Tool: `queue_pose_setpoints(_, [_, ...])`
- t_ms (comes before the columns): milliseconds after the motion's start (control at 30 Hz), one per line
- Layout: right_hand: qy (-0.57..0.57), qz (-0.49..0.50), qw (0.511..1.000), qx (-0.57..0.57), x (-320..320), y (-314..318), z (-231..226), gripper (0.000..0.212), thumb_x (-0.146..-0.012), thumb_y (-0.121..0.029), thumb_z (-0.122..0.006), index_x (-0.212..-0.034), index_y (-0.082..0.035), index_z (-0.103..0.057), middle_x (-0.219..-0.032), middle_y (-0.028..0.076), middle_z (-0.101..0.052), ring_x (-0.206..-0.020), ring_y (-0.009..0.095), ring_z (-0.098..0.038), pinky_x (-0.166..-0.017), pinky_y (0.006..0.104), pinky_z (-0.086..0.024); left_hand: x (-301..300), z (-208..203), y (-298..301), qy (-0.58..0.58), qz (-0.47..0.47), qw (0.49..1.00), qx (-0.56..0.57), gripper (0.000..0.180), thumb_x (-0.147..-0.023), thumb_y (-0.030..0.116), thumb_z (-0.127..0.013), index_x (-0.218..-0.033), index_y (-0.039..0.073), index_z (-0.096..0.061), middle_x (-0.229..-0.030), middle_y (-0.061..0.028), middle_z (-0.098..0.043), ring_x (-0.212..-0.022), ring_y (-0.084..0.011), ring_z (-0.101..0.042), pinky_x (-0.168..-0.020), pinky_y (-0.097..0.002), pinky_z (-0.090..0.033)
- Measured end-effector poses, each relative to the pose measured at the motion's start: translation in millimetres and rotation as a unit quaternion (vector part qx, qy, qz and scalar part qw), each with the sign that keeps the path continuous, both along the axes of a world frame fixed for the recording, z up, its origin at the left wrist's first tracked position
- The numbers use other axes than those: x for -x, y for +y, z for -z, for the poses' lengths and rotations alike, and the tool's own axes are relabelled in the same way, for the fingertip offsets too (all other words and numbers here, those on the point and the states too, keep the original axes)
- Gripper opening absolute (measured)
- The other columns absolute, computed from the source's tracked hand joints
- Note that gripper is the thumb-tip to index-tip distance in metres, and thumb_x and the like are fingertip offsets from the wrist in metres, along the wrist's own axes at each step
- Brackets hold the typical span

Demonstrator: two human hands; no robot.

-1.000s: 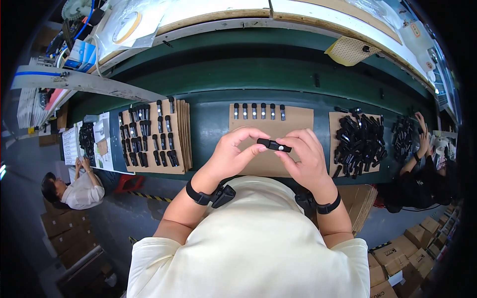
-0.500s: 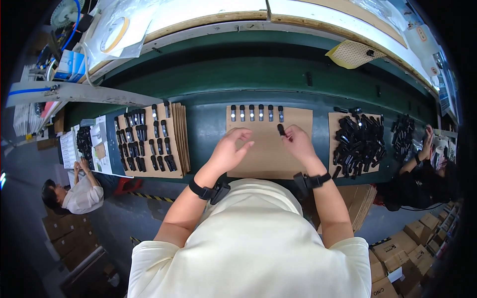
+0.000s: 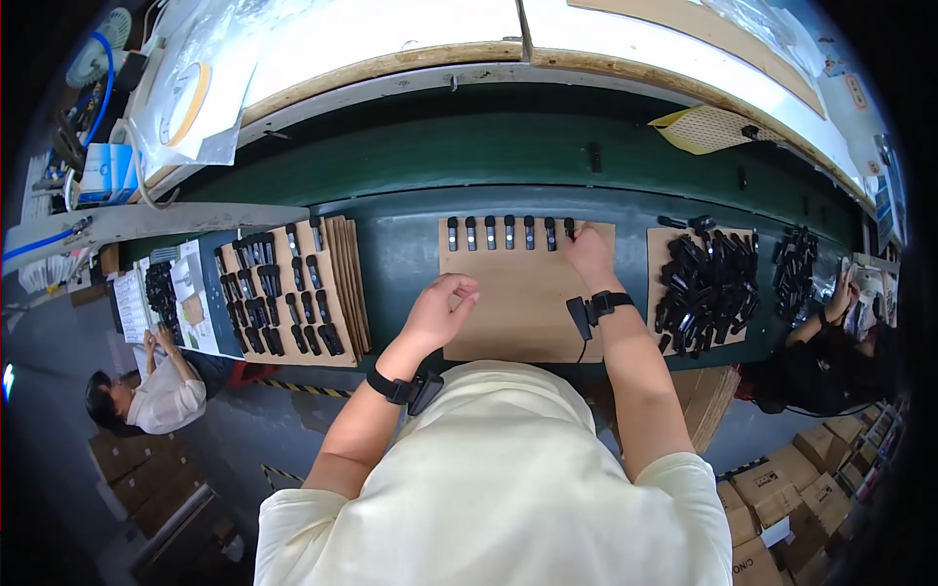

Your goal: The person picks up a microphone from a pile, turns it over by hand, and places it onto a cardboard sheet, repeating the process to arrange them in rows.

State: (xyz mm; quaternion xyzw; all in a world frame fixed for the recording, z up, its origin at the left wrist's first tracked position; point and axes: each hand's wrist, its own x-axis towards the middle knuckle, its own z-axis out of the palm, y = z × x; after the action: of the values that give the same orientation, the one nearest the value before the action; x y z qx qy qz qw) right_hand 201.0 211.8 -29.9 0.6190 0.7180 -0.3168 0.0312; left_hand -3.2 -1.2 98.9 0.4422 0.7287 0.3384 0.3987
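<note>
A row of small black clip-on microphones [image 3: 508, 232] with dark rounded tips and light round marks lies along the far edge of a brown cardboard sheet [image 3: 508, 303] in front of me. At the right end of that row, my right hand [image 3: 590, 258] pinches one more black microphone [image 3: 569, 228], whose lower part my fingers cover. Over the sheet's left side hovers my left hand [image 3: 442, 311], fingers loosely curved and thumb apart, with nothing in it. To the right, a heap of similar black microphones [image 3: 705, 288] lies on another cardboard sheet [image 3: 653, 256].
Left of me, stacked cardboard sheets [image 3: 350, 283] carry several rows of microphones. Beyond the green work surface [image 3: 401, 210] runs a raised white shelf with a wooden edge [image 3: 391, 61]. A pale curved arm [image 3: 195, 217] juts in at left. One co-worker [image 3: 161, 398] sits at each side.
My right hand has moved away from me with the microphone, bringing it to the row's right end. My left hand has drawn slightly left and nearer, its fingers more curled.
</note>
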Motion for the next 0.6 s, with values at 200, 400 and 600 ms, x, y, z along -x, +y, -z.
queue_pose_setpoints(200, [0.01, -0.022, 0.999, -0.023, -2, 6, 5, 0.032, -0.08, -0.029, -0.066, -0.095, -0.001, -0.06, -0.089, 0.021, -0.068, -0.091, 0.037, -0.065, -0.079, 0.0449, -0.052, 3, 1, 9, -0.005, 0.001, 1.0, 0.026, 0.018, -0.088, 0.009, -0.065, -0.104, 0.0, -0.063, -0.095, -0.012, -0.066, -0.088, -0.0203, -0.066, -0.076, -0.0301, -0.051])
queue_pose_setpoints(400, [0.019, -0.009, 0.997, -0.07, 23, 56, -21, 0.034, -0.082, -0.032, -0.067, -0.1, -0.005, -0.061, -0.1, 0.019, -0.063, -0.098, 0.037, -0.062, -0.081, 0.0461, -0.052, 10, 7, 4, 0.001, -0.001, 1.0, 0.018, 0.018, -0.087, 0.008, -0.065, -0.103, 0.0, -0.063, -0.095, -0.0124, -0.066, -0.088, -0.0208, -0.066, -0.075, -0.0299, -0.051])
queue_pose_setpoints(600, [0.031, 0.035, 0.977, -0.21, 56, 110, 4, 0.033, -0.081, -0.031, -0.071, -0.101, -0.005, -0.061, -0.101, 0.015, -0.062, -0.1, 0.036, -0.06, -0.082, 0.046, -0.05, 17, 3, 5, 0.005, -0.015, 0.999, 0.037, 0.018, -0.087, 0.007, -0.065, -0.104, 0.0, -0.063, -0.094, -0.0123, -0.066, -0.087, -0.0211, -0.066, -0.075, -0.0294, -0.051])
